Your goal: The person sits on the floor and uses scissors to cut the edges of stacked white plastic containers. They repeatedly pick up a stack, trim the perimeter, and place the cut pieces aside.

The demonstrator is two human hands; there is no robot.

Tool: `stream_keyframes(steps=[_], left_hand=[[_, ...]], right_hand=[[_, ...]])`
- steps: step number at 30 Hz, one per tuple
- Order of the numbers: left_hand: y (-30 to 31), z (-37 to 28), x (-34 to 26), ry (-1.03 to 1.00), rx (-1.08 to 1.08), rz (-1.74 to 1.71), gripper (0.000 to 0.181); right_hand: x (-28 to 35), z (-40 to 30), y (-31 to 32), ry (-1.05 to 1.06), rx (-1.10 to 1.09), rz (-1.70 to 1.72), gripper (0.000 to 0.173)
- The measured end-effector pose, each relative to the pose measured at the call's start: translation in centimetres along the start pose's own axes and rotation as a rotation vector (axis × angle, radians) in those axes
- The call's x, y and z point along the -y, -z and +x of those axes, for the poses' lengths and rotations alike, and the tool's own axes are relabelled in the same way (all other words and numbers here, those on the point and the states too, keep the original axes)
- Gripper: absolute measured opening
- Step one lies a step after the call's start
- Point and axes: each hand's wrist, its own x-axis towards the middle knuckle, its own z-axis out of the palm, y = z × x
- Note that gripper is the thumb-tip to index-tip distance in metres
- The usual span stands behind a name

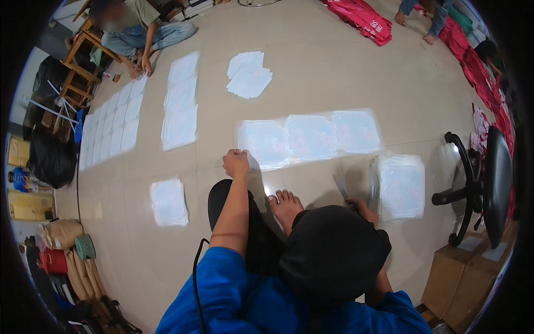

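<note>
Three overlapping stacks of pale printed sheets (311,137) lie in a row on the tiled floor before me. My left hand (236,162) pinches the near left corner of the leftmost stack (263,142). Low at my right side, my right hand (363,211) is closed on scissors (342,188), their blades pointing forward; my knee partly hides the hand. Right of it lies a thicker stack of sheets with clear plastic edges (401,187). A smaller stack (169,202) rests to the left of my knee.
Further sheet stacks (181,102) and a grid of sheets (112,121) lie to the left, beside a seated person (146,33). A loose pile (249,75) lies ahead. An office chair (471,188), cardboard boxes (454,271) and red bundles (363,18) are on the right.
</note>
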Motion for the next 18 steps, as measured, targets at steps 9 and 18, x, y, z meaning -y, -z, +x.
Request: stream_keyframes(steps=[9, 18], left_hand=[[-0.1, 0.0, 0.1, -0.199, -0.035, -0.362, 0.019], [-1.3, 2.1, 2.6, 0.161, 0.132, -0.867, 0.026]], right_hand=[[-0.8, 0.3, -1.4, -0.015, 0.120, 0.092, 0.041], [1.4, 0.3, -2.3, 0.044, 0.123, 0.112, 0.035]])
